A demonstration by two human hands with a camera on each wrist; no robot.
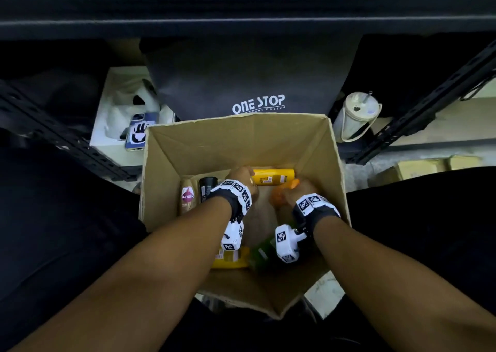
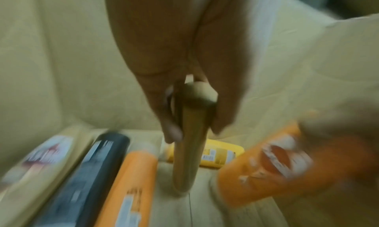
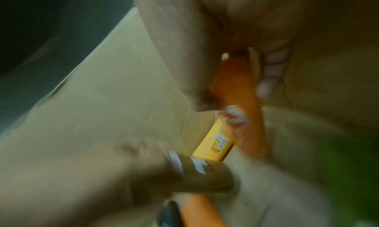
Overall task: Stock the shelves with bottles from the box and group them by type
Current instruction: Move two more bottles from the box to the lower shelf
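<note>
Open cardboard box centre frame, both hands down inside; black ONE STOP bag above it; white tumbler upper right; on box floor: yellow bottle at far wall, beige Sunsilk bottle and black bottle at left, second yellow bottle and green bottle nearer bottom; left hand clamped on tan bottle; right hand clamped on orange bottle.

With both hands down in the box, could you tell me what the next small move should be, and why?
Probably lift both hands straight up out of the box: the left hand already grips a beige bottle, the right hand an orange bottle, and neither has cleared the walls.
</note>
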